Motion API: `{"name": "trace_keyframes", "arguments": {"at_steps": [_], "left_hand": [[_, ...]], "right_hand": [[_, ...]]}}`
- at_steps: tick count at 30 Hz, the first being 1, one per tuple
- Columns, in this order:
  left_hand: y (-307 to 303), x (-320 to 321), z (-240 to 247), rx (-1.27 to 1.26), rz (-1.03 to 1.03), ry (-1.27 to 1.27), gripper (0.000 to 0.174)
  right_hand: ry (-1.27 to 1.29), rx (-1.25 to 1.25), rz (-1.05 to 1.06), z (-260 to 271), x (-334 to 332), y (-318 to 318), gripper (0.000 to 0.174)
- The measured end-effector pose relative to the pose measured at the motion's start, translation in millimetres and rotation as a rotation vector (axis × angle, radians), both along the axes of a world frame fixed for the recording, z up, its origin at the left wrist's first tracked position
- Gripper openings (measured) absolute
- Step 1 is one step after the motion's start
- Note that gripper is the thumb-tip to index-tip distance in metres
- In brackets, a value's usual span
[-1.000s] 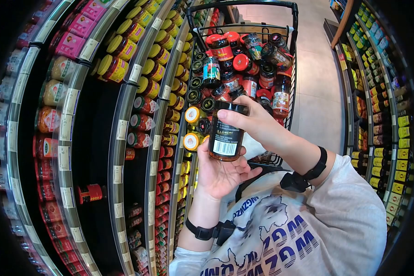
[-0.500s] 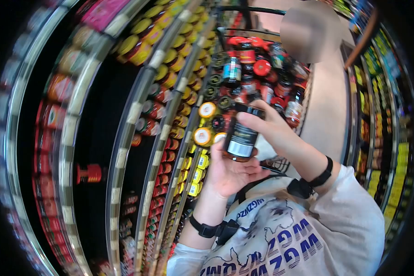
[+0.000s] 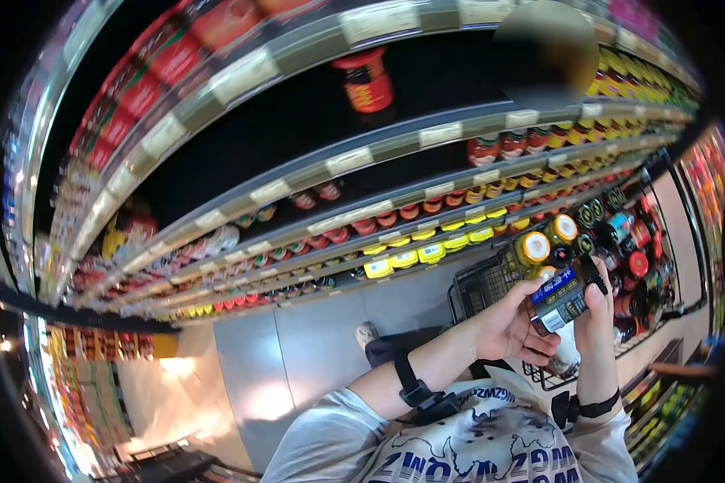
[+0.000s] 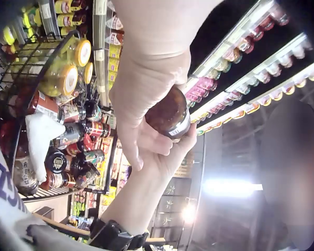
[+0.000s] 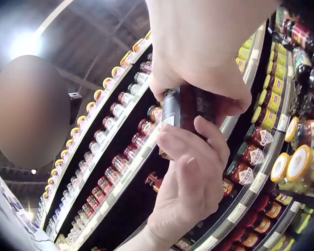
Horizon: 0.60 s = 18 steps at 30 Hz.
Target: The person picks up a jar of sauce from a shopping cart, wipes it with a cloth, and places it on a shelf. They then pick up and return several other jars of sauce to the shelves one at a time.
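Note:
A dark glass jar (image 3: 557, 299) with a black lid is held tilted between both hands in the head view. Its label is black and blue with a white barcode patch. My left hand (image 3: 503, 326) holds the lower part, thumb on one side and fingers on the other. At the lid end, my right hand (image 3: 596, 318) grips it with the thumb across the near side. In the left wrist view the brown base of the jar (image 4: 168, 116) shows between the hands. The right wrist view has the right hand (image 5: 204, 63) over the lid end, partly hiding the jar (image 5: 184, 112).
Right beside the hands stands a black wire cart (image 3: 479, 283), heaped with jars, some with yellow-rimmed white lids (image 3: 533, 246). A white bag (image 4: 42, 138) lies in it. Shelves of jars run across the front, with a lone red jar (image 3: 368, 84) on a dark shelf. A shoe (image 3: 366, 334) shows on the floor.
The head view has swung left, so the shelves now run across the front and the cart lies at the right. The jar stays in both hands; its blue label panel now shows.

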<state>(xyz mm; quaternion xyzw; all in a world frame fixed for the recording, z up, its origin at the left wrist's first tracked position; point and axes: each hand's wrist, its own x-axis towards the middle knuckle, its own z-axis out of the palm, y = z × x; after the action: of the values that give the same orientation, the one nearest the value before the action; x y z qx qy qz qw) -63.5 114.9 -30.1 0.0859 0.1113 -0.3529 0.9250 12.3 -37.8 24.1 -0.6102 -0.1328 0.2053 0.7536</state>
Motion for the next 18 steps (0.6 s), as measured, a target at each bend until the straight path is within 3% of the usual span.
{"name": "trace_keyframes", "arguments": {"at_steps": [13, 18], "left_hand": [[80, -84, -51, -0.036, 0.441, -0.007, 0.061], [97, -117, -64, 0.018, 0.655, 0.006, 0.055]], "right_hand": [[0.101, -0.080, 0.450, -33, -27, 129, 0.087], [0.128, -0.076, 0.617, -45, -47, 165, 0.085]]}}
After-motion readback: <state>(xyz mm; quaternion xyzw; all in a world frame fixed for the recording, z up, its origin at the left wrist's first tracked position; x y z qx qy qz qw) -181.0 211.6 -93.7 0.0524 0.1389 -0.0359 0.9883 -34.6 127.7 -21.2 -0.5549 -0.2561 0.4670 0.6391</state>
